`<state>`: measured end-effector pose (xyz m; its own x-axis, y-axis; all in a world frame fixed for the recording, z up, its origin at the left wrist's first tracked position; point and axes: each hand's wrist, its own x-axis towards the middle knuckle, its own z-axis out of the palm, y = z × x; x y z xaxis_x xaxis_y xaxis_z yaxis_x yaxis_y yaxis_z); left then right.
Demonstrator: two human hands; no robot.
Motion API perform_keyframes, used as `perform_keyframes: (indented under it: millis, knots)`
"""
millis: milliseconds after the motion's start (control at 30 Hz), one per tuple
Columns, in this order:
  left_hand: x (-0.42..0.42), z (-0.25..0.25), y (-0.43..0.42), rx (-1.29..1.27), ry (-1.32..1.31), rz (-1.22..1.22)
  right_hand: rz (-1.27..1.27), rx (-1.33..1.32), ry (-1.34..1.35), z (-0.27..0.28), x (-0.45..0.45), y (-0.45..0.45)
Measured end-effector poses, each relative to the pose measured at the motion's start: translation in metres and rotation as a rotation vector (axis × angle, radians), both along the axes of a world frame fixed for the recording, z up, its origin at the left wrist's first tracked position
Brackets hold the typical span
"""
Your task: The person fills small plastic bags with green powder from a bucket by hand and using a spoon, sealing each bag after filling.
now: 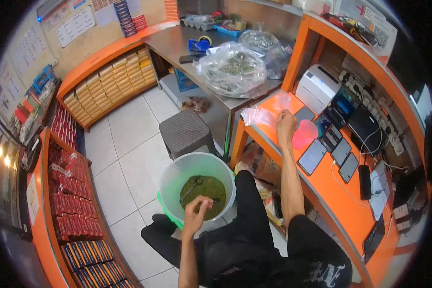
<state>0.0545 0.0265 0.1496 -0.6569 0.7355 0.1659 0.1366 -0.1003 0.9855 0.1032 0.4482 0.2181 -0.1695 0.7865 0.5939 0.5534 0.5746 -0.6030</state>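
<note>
Over a large translucent bucket (166,180) between the legs, my left hand (196,214) is closed, its fingers pinched together. At its fingertips is a small dark oval piece that looks like the bowl of a small spoon (216,200); its handle is hidden by the hand. Finely chopped green-brown material (209,187) lies in the bucket, with a dark ladle (189,189) resting on it. Above the orange shelf, my right hand (286,126) is pinched at a small clear plastic bag (282,101). Flat clear bags (259,116) lie fanned beside it, and a pink cup (305,134) stands close by.
Several phones (312,156) and a white printer (318,85) occupy the orange shelf, with cables. A dark woven stool (187,132) stands behind the bucket. Big clear bags (233,69) lie on the metal table (170,41). Shelves of red packs (74,201) line the left.
</note>
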Motion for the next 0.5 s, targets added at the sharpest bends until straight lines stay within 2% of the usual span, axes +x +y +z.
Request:
perform_keyframes:
  millis: [167, 267, 367, 433, 500]
  knots:
    - [-0.001, 0.006, 0.008, 0.076, -0.099, -0.067, 0.109, -0.071, -0.018, -0.007, 0.008, 0.002]
    - [-0.001, 0.009, 0.009, 0.104, -0.086, -0.165, 0.094, 0.009, 0.04, -0.006, 0.011, 0.009]
    - [0.002, 0.008, 0.008, 0.102, -0.07, -0.23, 0.096, -0.018, -0.078, -0.002, 0.018, 0.011]
    - [0.001, 0.005, 0.013, 0.106, -0.069, -0.236, 0.159, 0.073, 0.121, 0.013, 0.015, -0.003]
    - [0.004, 0.002, 0.02, 0.122, -0.144, -0.128, 0.428, -0.116, 0.261, 0.014, 0.01, -0.033]
